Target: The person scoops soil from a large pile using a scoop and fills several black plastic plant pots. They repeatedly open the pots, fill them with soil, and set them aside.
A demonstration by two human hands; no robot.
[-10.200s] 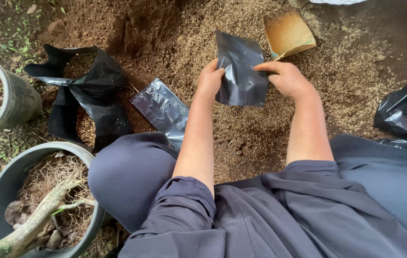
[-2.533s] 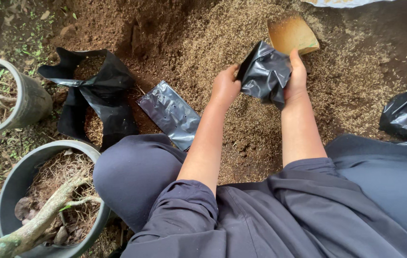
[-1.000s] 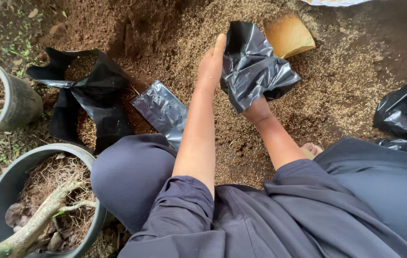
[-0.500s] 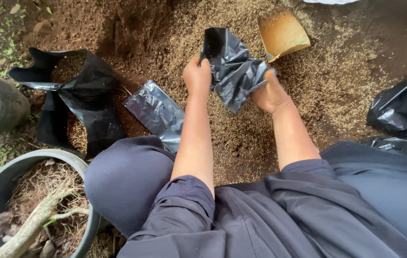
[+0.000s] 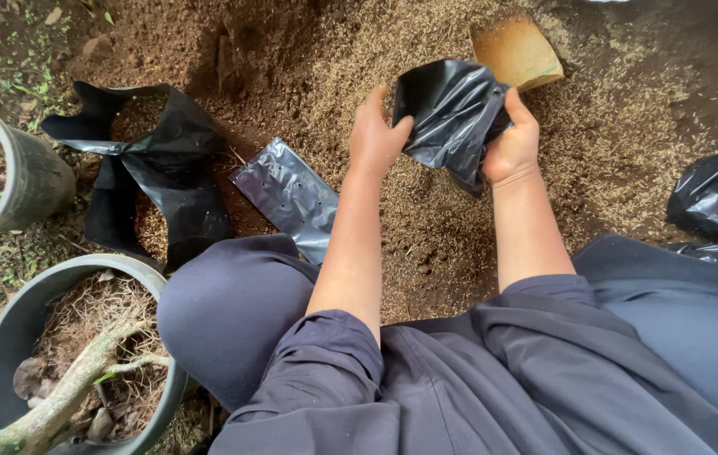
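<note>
Both of my hands hold one black plastic grow bag (image 5: 447,118) above a heap of brown soil mixed with husks (image 5: 426,219). My left hand (image 5: 378,135) pinches the bag's left edge. My right hand (image 5: 512,143) grips its right side, crumpling it. The bag hangs slack with its mouth turned away from me. Just behind it a tan scoop (image 5: 517,52) lies on the heap.
A flat empty black bag (image 5: 290,195) lies left of my left arm. Further left are filled black bags (image 5: 157,168). Two dark pots (image 5: 13,177) (image 5: 47,354) with woody roots stand at the left edge. Another black bag (image 5: 717,202) lies right.
The bag has moved from left of the scoop to just in front of it. My right hand has come up from under it to grip its right side.
</note>
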